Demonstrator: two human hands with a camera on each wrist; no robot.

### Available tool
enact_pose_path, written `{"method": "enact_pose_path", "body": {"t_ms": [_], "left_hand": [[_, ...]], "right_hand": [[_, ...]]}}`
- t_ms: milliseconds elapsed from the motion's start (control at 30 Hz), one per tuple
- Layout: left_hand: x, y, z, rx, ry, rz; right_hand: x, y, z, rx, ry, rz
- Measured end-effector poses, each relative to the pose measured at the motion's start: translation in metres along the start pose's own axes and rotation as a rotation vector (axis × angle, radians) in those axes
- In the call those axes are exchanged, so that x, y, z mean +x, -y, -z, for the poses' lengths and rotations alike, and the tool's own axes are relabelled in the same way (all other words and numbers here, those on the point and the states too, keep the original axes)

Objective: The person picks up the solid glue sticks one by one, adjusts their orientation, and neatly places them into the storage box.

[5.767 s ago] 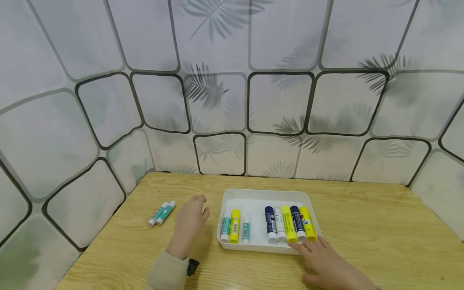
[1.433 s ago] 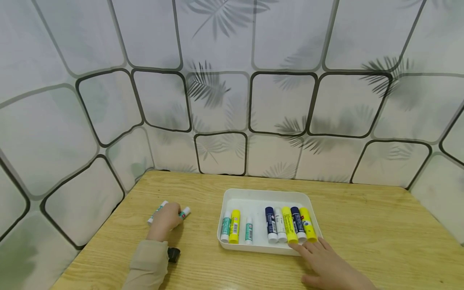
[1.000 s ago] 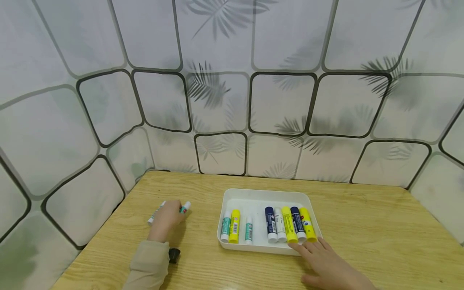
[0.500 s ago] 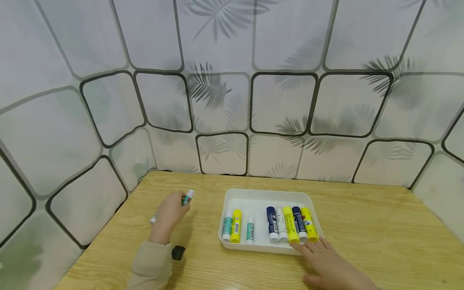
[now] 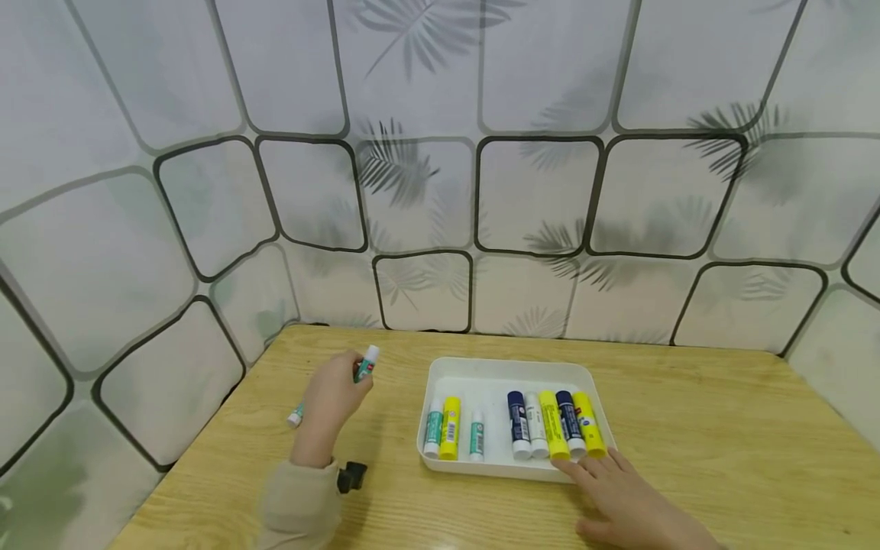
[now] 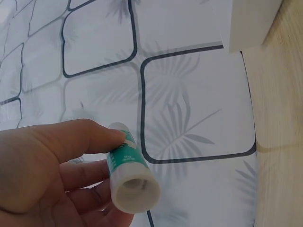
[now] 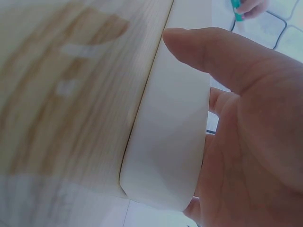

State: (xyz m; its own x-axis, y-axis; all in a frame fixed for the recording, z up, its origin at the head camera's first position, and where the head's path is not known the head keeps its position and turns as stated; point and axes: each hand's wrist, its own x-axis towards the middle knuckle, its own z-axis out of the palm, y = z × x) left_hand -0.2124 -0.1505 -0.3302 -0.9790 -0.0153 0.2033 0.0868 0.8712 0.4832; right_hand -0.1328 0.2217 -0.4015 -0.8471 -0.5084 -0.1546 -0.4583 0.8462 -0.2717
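Note:
My left hand point(image 5: 333, 397) pinches a green-and-white glue stick point(image 6: 128, 161) between thumb and fingers, raised above the table left of the tray. Its hollow white end faces the left wrist camera. A second green glue stick point(image 5: 296, 416) lies on the table, mostly hidden behind that hand. My right hand point(image 5: 622, 500) rests its fingers over the front rim of the white tray point(image 5: 509, 369); in the right wrist view the thumb point(image 7: 189, 45) lies in front of the tray wall.
Inside the tray's left part lie a green glue stick point(image 5: 433, 431), a yellow one point(image 5: 450, 429) and a smaller green one point(image 5: 477, 439). A row of several navy, white and yellow sticks point(image 5: 553, 425) fills its right part. Patterned fabric point(image 5: 426, 191) encloses the wooden table point(image 5: 722, 428).
The left hand has taken one of the two green glue sticks from the table, lifted it and moved it a little right. The right hand has stayed at the tray rim.

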Motion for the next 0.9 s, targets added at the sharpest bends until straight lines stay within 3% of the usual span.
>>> {"method": "enact_pose_path", "body": {"t_ms": [400,733,900], "left_hand": [[0.001,-0.031,-0.016,-0.074,-0.006,-0.050],[0.001,-0.060,-0.035,-0.134,0.046,-0.062],[-0.001,-0.078,-0.052,-0.140,0.098,-0.072]], "right_hand": [[0.000,0.001,0.001,0.005,0.004,0.003],[0.000,0.001,0.002,0.014,0.015,-0.015],[0.000,0.002,0.002,0.010,0.008,-0.010]]}}
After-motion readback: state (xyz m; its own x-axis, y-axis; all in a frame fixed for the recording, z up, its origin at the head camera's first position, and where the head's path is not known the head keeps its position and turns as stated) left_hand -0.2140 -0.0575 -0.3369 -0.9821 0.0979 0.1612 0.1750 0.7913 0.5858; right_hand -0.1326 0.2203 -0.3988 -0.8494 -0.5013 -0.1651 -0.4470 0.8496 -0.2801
